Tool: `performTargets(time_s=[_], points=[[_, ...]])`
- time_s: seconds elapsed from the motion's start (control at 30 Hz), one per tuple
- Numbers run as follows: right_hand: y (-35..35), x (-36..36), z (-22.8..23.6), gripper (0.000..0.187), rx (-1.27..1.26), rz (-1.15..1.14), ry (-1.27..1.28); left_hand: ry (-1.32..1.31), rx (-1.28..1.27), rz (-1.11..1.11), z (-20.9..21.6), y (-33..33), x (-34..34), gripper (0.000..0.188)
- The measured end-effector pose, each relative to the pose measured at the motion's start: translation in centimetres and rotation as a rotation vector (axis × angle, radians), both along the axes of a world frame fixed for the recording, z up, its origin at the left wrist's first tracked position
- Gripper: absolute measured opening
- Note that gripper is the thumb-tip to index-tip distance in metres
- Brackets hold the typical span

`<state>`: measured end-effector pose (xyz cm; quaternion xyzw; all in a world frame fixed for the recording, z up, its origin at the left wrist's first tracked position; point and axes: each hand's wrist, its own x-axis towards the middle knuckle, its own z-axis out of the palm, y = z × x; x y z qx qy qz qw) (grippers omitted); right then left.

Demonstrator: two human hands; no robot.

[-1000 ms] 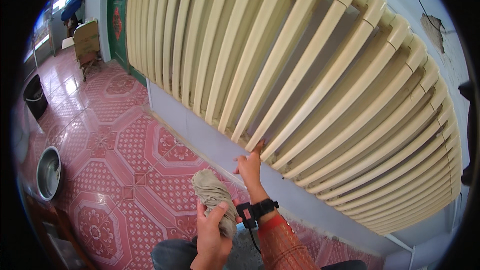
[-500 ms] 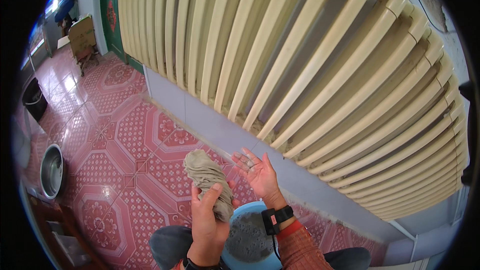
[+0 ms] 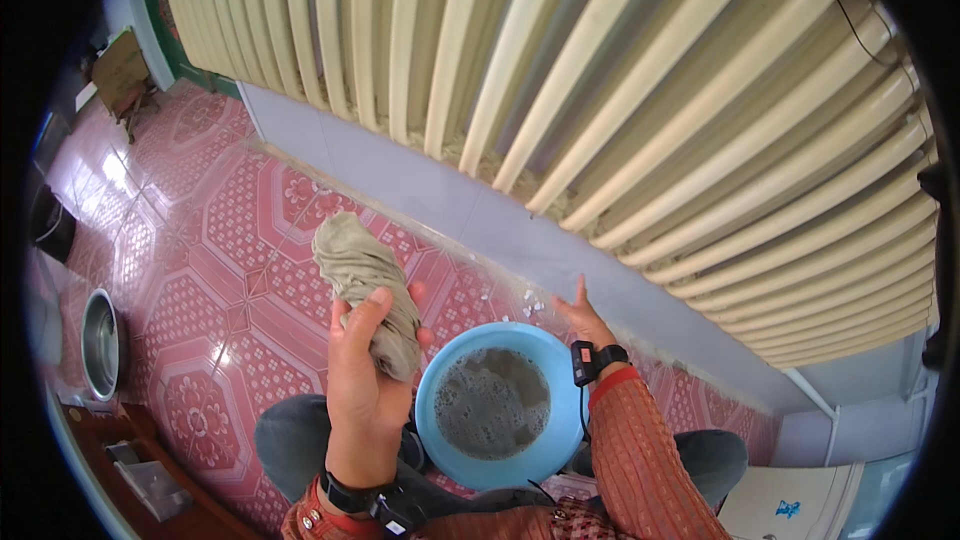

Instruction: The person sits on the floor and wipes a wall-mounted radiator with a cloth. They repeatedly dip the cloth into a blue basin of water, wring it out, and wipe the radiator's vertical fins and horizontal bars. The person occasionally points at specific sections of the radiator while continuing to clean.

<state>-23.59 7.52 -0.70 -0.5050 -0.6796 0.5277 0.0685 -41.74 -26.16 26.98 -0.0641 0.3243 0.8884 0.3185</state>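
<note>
A bunched, wrung-looking grey-beige cloth (image 3: 366,285) rests in my left hand (image 3: 365,375), with the thumb across it and the fingers wrapped around its far side. This hand is raised left of a light blue basin (image 3: 567,410) standing between my knees. Grey, sudsy water (image 3: 490,405) fills the basin's lower part. My right hand (image 3: 587,323) is beyond the basin's right rim, close to the wall under the radiator. It is empty, its thumb and a finger spread apart; the other fingers are partly hidden.
A cream ribbed radiator (image 3: 560,100) spans the wall ahead. Small white bits (image 3: 525,310) lie on the pink patterned floor (image 3: 200,340) by the wall. At left are a metal basin (image 3: 102,345), a black bucket (image 3: 52,225) and brown wooden furniture (image 3: 95,440).
My right hand has moved away from the cloth, rightward past the basin, and turned from its palm-up pose. The cloth stays in my left hand. The view has shifted, showing more of the blue basin.
</note>
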Motion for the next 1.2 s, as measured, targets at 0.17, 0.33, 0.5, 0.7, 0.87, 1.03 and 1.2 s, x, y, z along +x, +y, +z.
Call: performTargets(time_s=[0.17, 0.33, 0.5, 0.7, 0.87, 1.03, 1.2], points=[[-0.7, 6.3, 3.8, 0.073, -0.679, -0.181, 0.590, 0.000, -0.048, -0.089, -1.0, 1.2, 1.1, 0.033], [-5.4, 10.9, 0.3, 0.037, -0.746, -0.161, 0.582, 0.008, -0.055, -0.143, -2.1, 1.6, 2.3, 0.036], [-11.8, 14.7, -9.1, 0.026, -0.805, -0.080, 0.048, 0.017, -0.147, -0.184, -2.8, 2.1, 3.1, 0.034], [-17.5, 12.0, -19.1, 0.019, 0.074, -0.271, -0.233, 0.025, -0.262, -0.231, -4.3, 3.3, 4.4, 0.036], [-19.0, 8.4, -18.2, 0.023, -0.367, 0.067, -0.009, -0.021, -0.263, -0.299, -4.8, 4.7, 5.3, 0.040], [-15.2, 10.0, -15.9, 0.020, 0.229, 0.014, -0.330, -0.036, -0.264, -0.307, -4.8, 5.4, 5.6, 0.040], [-17.6, 7.3, -11.8, 0.047, 0.608, 0.426, -0.363, -0.038, -0.298, -0.303, -4.6, 5.4, 6.0, 0.041]])
